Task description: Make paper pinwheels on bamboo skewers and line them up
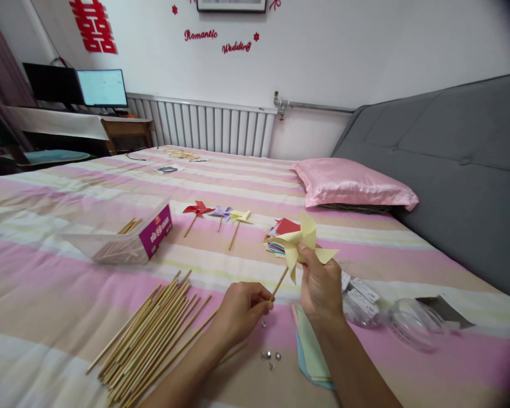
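My left hand (243,310) is closed, pinching a thin wooden stick (280,282) near its upper end. My right hand (322,281) grips a pale yellow paper pinwheel (292,245), with the thumb pressed at its centre. The stick's tip is close to the lower blade; whether they touch I cannot tell. A pile of wooden sticks (153,340) lies on the bed left of my left arm. Below my hands are several small shiny metal pieces (268,355). Pale green and blue paper sheets (312,348) lie partly under my right forearm.
A clear plastic box (110,249) with sticks stands left. Red (199,208), purple (221,213) and yellow pinwheels (240,216) lie beyond my hands. Behind the held pinwheel is a coloured paper stack (276,235). Clear round containers (416,324) sit right; a pink pillow (352,181) lies farther back.
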Motion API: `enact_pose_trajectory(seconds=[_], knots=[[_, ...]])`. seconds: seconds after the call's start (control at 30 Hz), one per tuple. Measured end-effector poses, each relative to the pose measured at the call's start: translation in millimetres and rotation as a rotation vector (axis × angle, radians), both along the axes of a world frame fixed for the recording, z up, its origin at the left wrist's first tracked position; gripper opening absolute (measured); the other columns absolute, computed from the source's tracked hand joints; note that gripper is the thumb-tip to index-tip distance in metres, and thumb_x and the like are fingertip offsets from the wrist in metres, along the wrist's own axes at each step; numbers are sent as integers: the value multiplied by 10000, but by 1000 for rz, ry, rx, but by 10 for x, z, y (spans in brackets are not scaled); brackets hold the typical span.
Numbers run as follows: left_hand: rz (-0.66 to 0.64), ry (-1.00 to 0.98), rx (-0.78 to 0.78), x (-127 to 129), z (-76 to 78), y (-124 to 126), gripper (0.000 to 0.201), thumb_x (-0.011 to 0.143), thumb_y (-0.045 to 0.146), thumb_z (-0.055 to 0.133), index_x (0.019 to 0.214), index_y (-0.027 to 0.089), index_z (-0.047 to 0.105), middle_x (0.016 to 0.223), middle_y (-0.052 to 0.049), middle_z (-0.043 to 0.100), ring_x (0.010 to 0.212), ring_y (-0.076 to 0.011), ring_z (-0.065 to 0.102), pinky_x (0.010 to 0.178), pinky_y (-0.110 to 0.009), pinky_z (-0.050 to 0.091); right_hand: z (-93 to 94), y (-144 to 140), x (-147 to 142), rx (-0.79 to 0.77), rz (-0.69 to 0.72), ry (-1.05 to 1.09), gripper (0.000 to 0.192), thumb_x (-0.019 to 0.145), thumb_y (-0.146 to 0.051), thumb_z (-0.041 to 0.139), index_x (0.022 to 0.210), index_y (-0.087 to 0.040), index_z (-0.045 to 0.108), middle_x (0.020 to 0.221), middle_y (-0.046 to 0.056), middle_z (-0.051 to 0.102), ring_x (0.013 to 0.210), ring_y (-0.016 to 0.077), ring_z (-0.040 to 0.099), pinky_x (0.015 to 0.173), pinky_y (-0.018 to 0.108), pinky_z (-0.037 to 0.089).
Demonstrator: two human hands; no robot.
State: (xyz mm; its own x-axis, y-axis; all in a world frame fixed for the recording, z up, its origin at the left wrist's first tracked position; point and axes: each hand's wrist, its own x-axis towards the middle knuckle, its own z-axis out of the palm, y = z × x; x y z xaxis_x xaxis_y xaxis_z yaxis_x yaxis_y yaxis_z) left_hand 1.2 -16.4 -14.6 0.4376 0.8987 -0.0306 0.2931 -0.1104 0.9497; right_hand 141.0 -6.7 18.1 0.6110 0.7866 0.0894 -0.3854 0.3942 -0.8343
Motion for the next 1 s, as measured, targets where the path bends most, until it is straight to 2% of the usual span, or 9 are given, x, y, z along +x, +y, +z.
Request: enact_pose_trajectory(seconds=[0.23,0.33,0.47,0.57,0.7,0.83,1.0], knots=[[-10,-32,-16,7,-10,-10,85,683,178,550,681,148,629,627,-38,636,602,-165,591,574,-260,435,-12,5,3,5,-47,-17,251,588,-259,746,792,-142,659,795,29,695,748,180,635,651,274,486],[3,-55,-32,8,-8,-10,80,681,185,565,688,143,632,630,-39,636,608,-165,596,583,-262,445,13,-10,-11,29,32,-36,254,620,-278,733,826,-150,657,804,27,696,774,185,634,688,292,480],[63,-129,-42,-3,29,14,87,682,204,588,706,132,632,665,-49,645,628,-161,603,615,-267,461,65,-52,-31,79,223,-103,257,646,-300,724,847,-153,658,817,36,686,799,182,614,759,314,454],[137,-165,-43,-16,65,39,97,686,215,600,715,127,630,660,-48,649,622,-150,598,606,-254,454,78,-73,-36,11,303,-152,240,630,-304,727,819,-169,668,798,17,663,724,144,570,727,287,426],[175,-197,-53,-28,89,55,120,695,226,606,748,122,635,650,-46,654,625,-146,603,591,-242,442,63,-70,-50,-101,343,-178,182,594,-310,720,700,-169,677,761,13,647,697,140,527,690,272,393],[173,-203,-51,-33,89,50,125,694,225,611,753,118,638,660,-52,661,629,-145,605,592,-242,440,60,-63,-81,-95,374,-219,153,583,-303,713,567,-166,648,663,-2,615,665,138,509,692,276,375],[169,-208,-49,-33,98,42,123,695,229,615,748,121,642,650,-49,658,622,-143,600,590,-241,438,52,-62,-62,-94,369,-207,146,575,-280,717,553,-166,628,687,-4,611,710,148,513,734,285,361]])
